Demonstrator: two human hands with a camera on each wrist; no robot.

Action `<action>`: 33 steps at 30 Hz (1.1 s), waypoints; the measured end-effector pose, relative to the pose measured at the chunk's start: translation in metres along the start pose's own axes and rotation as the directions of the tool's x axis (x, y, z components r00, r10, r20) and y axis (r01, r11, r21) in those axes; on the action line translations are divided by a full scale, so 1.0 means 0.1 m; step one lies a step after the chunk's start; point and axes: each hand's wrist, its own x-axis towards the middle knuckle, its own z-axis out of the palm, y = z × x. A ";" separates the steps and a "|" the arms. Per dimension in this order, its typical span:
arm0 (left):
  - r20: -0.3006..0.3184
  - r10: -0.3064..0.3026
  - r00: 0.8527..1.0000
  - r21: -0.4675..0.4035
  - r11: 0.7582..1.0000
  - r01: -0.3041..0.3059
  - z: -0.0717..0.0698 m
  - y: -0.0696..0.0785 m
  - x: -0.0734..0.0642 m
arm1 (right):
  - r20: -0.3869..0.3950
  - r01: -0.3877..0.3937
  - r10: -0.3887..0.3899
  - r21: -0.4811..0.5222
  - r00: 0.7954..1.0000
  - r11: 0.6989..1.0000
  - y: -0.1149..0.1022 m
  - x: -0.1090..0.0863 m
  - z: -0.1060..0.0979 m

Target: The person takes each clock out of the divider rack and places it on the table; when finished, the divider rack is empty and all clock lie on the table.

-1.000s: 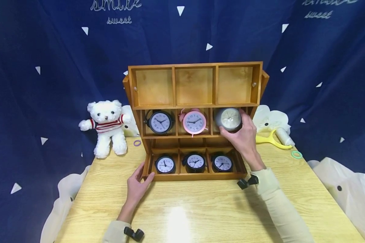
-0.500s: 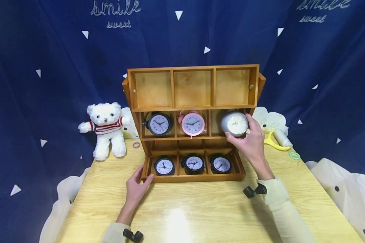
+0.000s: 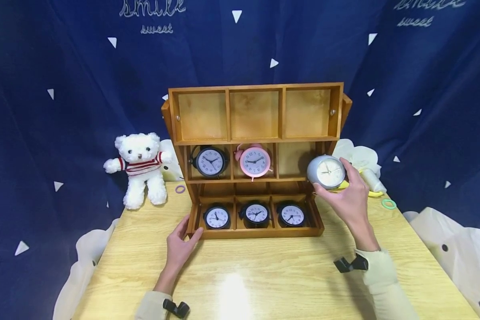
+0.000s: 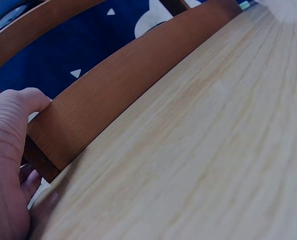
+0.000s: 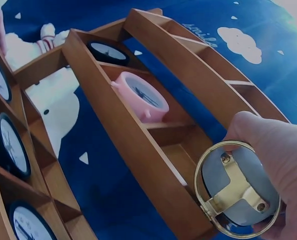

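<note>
My right hand (image 3: 352, 202) grips a round silver-grey clock (image 3: 327, 171) by its side, dial up, just right of the shelf. In the right wrist view the gold metal ring and bracket (image 5: 231, 192) on the clock's underside show. The left hand (image 3: 180, 246) holds the front left corner of the tiered wooden shelf (image 3: 256, 233); its thumb lies over the front board in the left wrist view. A black clock (image 3: 210, 161) and a pink alarm clock (image 3: 255, 161) sit in the middle tier. Black clocks (image 3: 256, 214) fill the three bottom compartments.
A white teddy bear (image 3: 142, 171) sits left of the shelf. Behind my right hand lie a yellow forked object (image 3: 376, 194), a pale cylinder (image 3: 373, 180) and a green ring (image 3: 389, 204). A purple ring (image 3: 180, 189) lies beside the bear on the wooden table (image 3: 264, 275).
My right hand has drawn the silver-grey clock out of the middle tier's right compartment, moving it right and down towards me. The left hand stays at the shelf's corner.
</note>
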 end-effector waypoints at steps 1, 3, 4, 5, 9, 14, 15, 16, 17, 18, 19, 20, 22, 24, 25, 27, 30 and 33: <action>0.001 -0.001 1.000 -0.002 1.000 0.001 0.00 0.00 0.00 | -0.001 -0.008 0.008 -0.005 1.000 1.000 0.02 -0.01 -0.03; 0.003 -0.005 1.000 -0.007 1.000 0.005 0.01 0.01 0.01 | -0.002 -0.026 0.026 -0.019 1.000 0.999 0.06 -0.03 -0.08; 0.005 -0.004 1.000 -0.011 1.000 0.004 0.01 0.01 0.02 | -0.002 -0.037 0.037 -0.023 0.999 0.999 0.08 -0.04 -0.11; 0.007 -0.003 1.000 -0.013 1.000 0.003 0.01 0.02 0.03 | -0.003 -0.047 0.047 -0.028 0.999 0.998 0.10 -0.04 -0.14; 0.009 0.004 1.000 -0.008 1.000 -0.004 0.01 0.03 0.03 | -0.008 -0.087 0.087 -0.039 0.996 0.995 0.21 -0.07 -0.22; 0.003 0.005 1.000 -0.002 1.000 -0.005 0.01 0.01 0.02 | -0.035 -0.116 0.114 -0.065 0.993 0.991 0.38 -0.10 -0.29; 0.003 0.007 1.000 -0.002 1.000 -0.007 0.01 0.01 0.02 | -0.037 -0.120 0.118 -0.072 0.992 0.990 0.41 -0.10 -0.29; 0.002 0.007 1.000 -0.005 1.000 -0.007 0.01 0.00 0.01 | -0.037 -0.124 0.121 -0.083 0.992 0.989 0.45 -0.11 -0.30; 0.002 0.005 1.000 -0.005 1.000 -0.005 0.01 0.00 0.01 | -0.033 -0.130 0.128 -0.091 0.991 0.987 0.49 -0.11 -0.30; 0.004 0.006 1.000 -0.005 1.000 -0.006 0.01 0.00 0.01 | -0.026 -0.142 0.140 -0.101 0.990 0.985 0.53 -0.11 -0.30; 0.004 0.005 1.000 -0.007 1.000 -0.005 0.01 0.00 0.01 | -0.015 -0.154 0.153 -0.106 0.988 0.982 0.56 -0.12 -0.30; 0.003 0.000 1.000 -0.009 1.000 0.000 0.00 -0.01 0.00 | -0.003 -0.169 0.169 -0.109 0.986 0.980 0.60 -0.12 -0.30; 0.002 -0.008 1.000 -0.007 1.000 0.008 0.00 -0.01 0.01 | 0.022 -0.198 0.202 -0.118 0.979 0.973 0.68 -0.13 -0.29; 0.002 -0.011 1.000 -0.004 1.000 0.011 0.00 -0.01 0.00 | 0.050 -0.225 0.234 -0.135 0.971 0.965 0.77 -0.14 -0.27; -0.002 -0.015 1.000 -0.001 1.000 0.015 0.00 -0.01 0.00 | 0.061 -0.236 0.247 -0.145 0.967 0.961 0.82 -0.15 -0.26; -0.003 -0.017 1.000 0.001 1.000 0.017 0.00 -0.01 0.00 | 0.081 -0.254 0.269 -0.164 0.960 0.953 0.93 -0.16 -0.23; -0.008 -0.023 1.000 -0.001 1.000 0.023 0.01 0.00 0.00 | 0.101 -0.279 0.301 -0.192 0.948 0.941 1.09 -0.19 -0.19; -0.008 -0.033 0.999 -0.009 0.999 0.033 0.02 0.05 -0.01 | 0.125 -0.305 0.333 -0.199 0.935 0.931 1.23 -0.22 -0.15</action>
